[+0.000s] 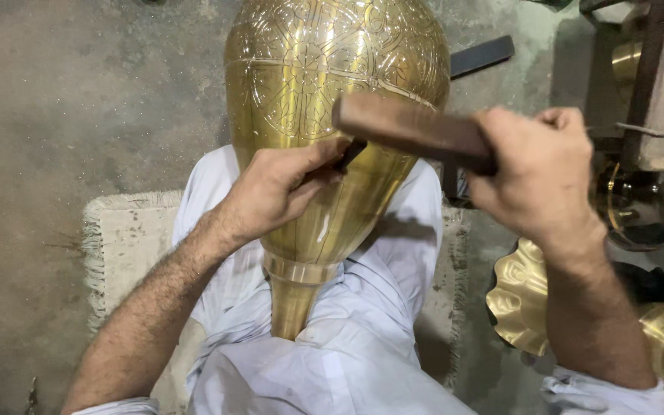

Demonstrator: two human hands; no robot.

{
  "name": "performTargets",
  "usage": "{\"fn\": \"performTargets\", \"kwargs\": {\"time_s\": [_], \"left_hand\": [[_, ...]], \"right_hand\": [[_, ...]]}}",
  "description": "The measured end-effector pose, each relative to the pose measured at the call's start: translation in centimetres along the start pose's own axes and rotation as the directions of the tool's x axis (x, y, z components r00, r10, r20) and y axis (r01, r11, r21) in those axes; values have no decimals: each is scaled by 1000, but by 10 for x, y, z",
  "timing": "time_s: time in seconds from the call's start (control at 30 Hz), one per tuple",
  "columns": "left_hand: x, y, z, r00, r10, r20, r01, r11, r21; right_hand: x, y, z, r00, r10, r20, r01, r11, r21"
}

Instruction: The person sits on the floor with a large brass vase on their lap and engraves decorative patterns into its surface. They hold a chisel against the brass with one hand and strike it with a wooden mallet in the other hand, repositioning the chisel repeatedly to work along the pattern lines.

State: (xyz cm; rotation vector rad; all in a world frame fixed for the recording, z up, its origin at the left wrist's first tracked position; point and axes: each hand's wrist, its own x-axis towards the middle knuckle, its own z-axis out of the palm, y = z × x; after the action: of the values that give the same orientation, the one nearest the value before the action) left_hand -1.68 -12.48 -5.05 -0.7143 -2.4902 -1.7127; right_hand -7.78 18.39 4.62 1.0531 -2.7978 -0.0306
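Engraving is under way: the left hand [274,188] pinches a dark chisel [350,154] against the brass vase [324,84], the right hand [536,177] clamps a wooden mallet [409,129], which I judge needs a square strike next.

A bare, dusty concrete floor [78,92] carries a pale fringed mat [124,238], a dark flat bar [482,55] beyond it, and scalloped brass pieces [520,296] at right.

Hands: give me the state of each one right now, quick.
Left hand: closed, pinching a thin dark tool against the brass vase.
Right hand: closed around a brown wooden mallet.
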Motion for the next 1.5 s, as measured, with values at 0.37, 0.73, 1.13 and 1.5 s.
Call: {"fn": "performTargets", "kwargs": {"time_s": [0.37,0.73,1.13,1.5], "left_hand": [[-27,-6,28,954,-144,-261,141,990,-33],[-42,-6,55,898,-182,-401,122,978,-170],[-45,3,59,863,-257,-435,171,959,-227],[-42,-10,50,942,-166,-293,143,985,-96]], "right_hand": [[45,-4,-33,999,-17,-27,27,902,431],[84,-22,-58,955,-188,231,189,982,21],[88,-31,-60,956,-202,214,196,979,53],[70,-18,-52,951,-284,121,287,958,-4]]}}
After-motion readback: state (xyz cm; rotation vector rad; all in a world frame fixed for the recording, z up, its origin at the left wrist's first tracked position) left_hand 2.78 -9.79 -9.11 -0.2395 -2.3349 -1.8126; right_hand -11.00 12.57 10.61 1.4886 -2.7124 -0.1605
